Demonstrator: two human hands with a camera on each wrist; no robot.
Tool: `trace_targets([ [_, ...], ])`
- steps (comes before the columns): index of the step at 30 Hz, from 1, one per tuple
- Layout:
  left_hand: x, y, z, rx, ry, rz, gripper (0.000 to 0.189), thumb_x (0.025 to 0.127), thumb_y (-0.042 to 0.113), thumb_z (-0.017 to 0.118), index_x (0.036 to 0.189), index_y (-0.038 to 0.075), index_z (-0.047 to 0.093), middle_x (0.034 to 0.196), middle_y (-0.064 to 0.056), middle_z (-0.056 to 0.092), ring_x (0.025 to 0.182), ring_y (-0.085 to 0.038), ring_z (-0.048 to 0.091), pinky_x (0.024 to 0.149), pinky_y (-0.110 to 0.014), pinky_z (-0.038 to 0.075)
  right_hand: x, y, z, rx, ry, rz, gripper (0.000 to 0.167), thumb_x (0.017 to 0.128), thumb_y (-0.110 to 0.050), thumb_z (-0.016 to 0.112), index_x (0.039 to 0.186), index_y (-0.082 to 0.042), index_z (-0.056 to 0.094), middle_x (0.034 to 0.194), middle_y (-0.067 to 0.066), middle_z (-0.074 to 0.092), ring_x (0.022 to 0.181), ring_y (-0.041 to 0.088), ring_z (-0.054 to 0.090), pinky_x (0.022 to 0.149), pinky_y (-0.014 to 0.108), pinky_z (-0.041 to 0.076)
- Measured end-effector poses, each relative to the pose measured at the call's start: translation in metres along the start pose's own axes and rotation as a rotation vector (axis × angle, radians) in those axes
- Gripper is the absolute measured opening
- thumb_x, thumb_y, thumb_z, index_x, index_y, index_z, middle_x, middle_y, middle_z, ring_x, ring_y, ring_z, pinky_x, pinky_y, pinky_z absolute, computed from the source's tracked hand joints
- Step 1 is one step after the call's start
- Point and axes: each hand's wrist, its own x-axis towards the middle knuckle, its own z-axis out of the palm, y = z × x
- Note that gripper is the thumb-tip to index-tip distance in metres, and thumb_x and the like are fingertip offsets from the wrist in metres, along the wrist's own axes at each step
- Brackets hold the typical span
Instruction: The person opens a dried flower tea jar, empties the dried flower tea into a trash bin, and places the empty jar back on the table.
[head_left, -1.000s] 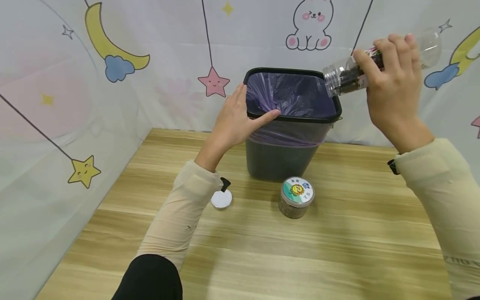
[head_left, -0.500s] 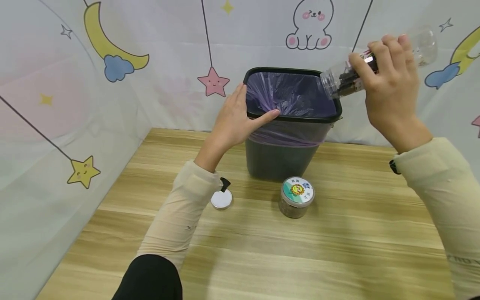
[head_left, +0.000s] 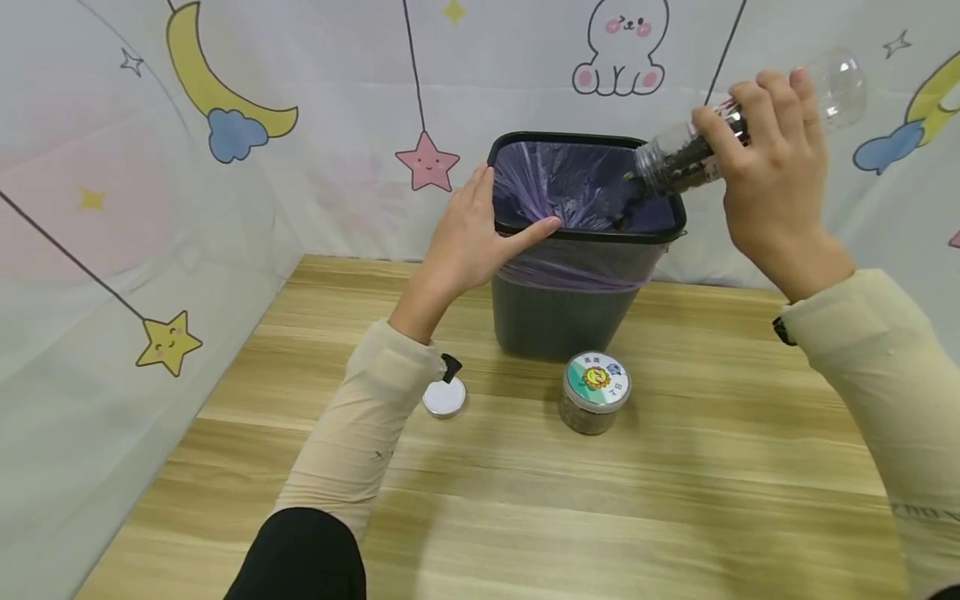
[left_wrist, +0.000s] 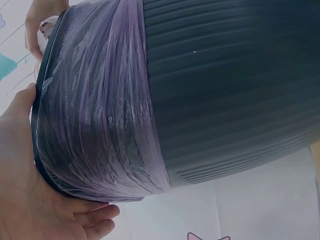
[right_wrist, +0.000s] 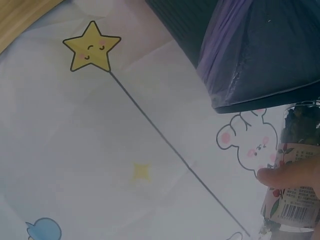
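My right hand [head_left: 776, 179] grips a clear plastic bottle [head_left: 678, 158] round its labelled middle, tipped with its uncapped mouth down over the right rim of a dark trash bin [head_left: 555, 321]. Dark dried bits [head_left: 633, 198] drop from the mouth into the bin's purple liner [head_left: 577, 187]. More dark bits fill the neck end; the base end is see-through. A printed label with a barcode [right_wrist: 296, 214] shows in the right wrist view. My left hand [head_left: 467, 237] rests on the bin's near left corner, thumb along the front rim, fingers straight along the left side.
A round jar [head_left: 596, 392] with a sunflower lid stands in front of the bin. A small white lid [head_left: 444, 398] lies by my left wrist on the wooden table [head_left: 570, 517]. A cartoon-printed white curtain [head_left: 337, 125] hangs close behind the bin.
My right hand has moved slightly left and tilted the bottle more steeply. Dark bits have slid to its neck and now fall into the bin. My left hand stays put.
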Motion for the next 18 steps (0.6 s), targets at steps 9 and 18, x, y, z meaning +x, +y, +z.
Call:
trace_targets([
  [9,0.0002,0.0006,0.0001,-0.006,0.003,0.004,0.117,0.082,0.083,0.049,0.160,0.007,0.008,0.166,-0.007,0.006,0.151,-0.019,0.005,0.120,-0.034,0.008,0.0027,-0.0028,-0.0006,-0.018,0.035,0.058,0.038,0.093,0.013,0.046,0.116,-0.007,0.068,0.123,0.021,0.059,0.127,0.036,0.049,0.117,0.044,0.025],
  [18,-0.0008,-0.0001,0.0003,-0.012,0.000,0.002,0.116,0.083,0.082,0.050,0.160,0.006,0.007,0.166,-0.006,0.005,0.151,-0.019,0.004,0.120,-0.034,0.007,0.0003,-0.0024,-0.0002,-0.002,0.019,0.017,0.044,0.089,0.016,0.045,0.120,-0.008,0.066,0.125,0.022,0.058,0.129,0.037,0.047,0.117,0.045,0.024],
])
